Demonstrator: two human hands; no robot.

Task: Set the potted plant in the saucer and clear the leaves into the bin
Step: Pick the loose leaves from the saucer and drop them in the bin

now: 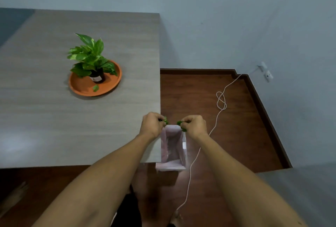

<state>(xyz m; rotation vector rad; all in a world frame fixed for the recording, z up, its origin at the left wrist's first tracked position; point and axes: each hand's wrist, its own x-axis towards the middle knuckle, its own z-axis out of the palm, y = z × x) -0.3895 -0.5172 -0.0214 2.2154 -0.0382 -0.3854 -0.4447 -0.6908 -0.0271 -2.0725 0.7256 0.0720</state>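
The potted plant (92, 59) stands in its dark pot inside the orange saucer (81, 86) on the grey table (54, 126). One loose green leaf (95, 88) lies in the saucer in front of the pot. My left hand (151, 124) and my right hand (193, 125) are held side by side over the table's right edge. Each is pinched on green leaves (180, 123). Directly below them on the floor stands the bin (172, 165), lined with a pale pink bag, its mouth open.
A white cable (221, 103) runs from a wall socket (268, 76) across the brown wooden floor, passing just right of the bin. The wall stands beyond the table's right edge. Dark skirting borders the floor.
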